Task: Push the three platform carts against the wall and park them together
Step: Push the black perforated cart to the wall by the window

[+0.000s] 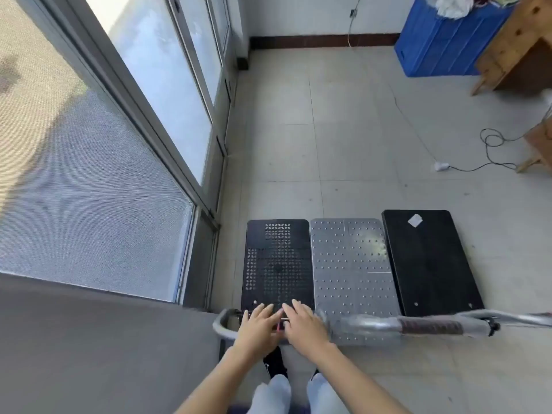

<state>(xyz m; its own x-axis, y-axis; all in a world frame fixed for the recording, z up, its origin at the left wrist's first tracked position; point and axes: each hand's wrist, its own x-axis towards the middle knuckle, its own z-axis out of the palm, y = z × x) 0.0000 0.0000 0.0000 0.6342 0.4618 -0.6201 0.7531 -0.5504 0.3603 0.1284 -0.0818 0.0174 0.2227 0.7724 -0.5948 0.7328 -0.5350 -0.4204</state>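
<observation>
Here both hands, left hand (259, 325) and right hand (304, 324), rest with fingers spread flat over the grey handle bar (222, 324) of the black perforated platform cart (279, 261), leftmost of three side by side beside the window wall (206, 249).

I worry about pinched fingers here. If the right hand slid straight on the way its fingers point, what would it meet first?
Probably the black perforated cart deck: the right hand rests on that cart's handle, fingers pointing forward over it. Height above the deck is unclear.

Pale tiled floor (343, 115); sliding windows (155, 85) left; blue bin (442, 46) far right.
</observation>
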